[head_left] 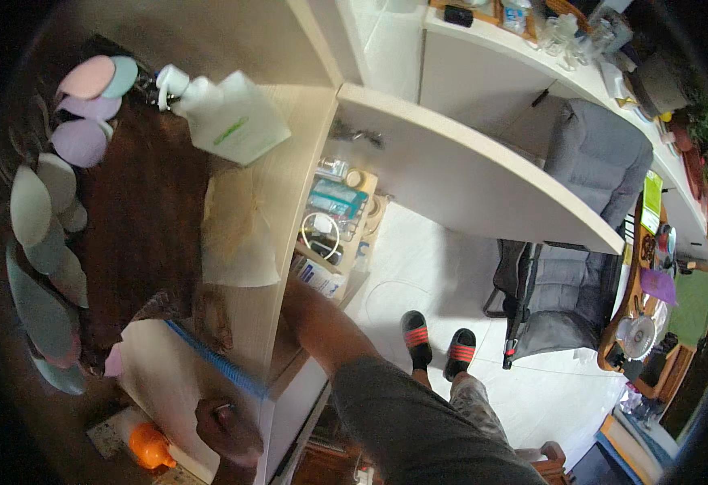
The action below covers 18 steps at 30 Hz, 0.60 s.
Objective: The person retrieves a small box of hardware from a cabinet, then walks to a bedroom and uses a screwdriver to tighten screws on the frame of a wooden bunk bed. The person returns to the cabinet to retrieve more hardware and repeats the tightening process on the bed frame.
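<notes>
Left hand (229, 432) curled, grip indiscernible; right hand hidden by the shelf (296, 190), state indeterminable. The adjacent white box (319, 279) could be displaced by unsighted reaching.

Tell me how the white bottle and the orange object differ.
The white bottle is pale and angular; the orange object is vivid and rounded. The white bottle looks larger in view; the orange object smaller. The orange object is near the left hand; the white bottle is farther off. Neither is held.
</notes>
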### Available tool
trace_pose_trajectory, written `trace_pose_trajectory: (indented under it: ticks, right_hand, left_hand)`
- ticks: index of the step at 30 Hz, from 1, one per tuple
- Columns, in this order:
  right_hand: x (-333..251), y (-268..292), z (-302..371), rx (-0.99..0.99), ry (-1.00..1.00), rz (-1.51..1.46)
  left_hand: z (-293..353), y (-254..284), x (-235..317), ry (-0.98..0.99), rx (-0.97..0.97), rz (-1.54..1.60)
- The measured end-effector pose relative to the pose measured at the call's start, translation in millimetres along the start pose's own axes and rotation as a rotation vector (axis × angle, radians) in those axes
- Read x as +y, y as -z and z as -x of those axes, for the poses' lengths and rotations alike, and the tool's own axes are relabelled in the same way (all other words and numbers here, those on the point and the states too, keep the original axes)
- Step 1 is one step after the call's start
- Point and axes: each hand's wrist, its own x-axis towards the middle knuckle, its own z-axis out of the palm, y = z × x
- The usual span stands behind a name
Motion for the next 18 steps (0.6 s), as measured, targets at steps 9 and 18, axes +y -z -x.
trace_pose_trajectory:
  ticks: [9, 18]
  right_hand:
    - [-68, 364, 63, -0.127, 0.152, -0.297]
    - [100, 606, 387, -0.289, -0.362, -0.958]
  left_hand:
    - [5, 12, 25, 0.111, 0.004, 0.012]
    - [19, 1, -13, -0.010, -0.081, -1.040]
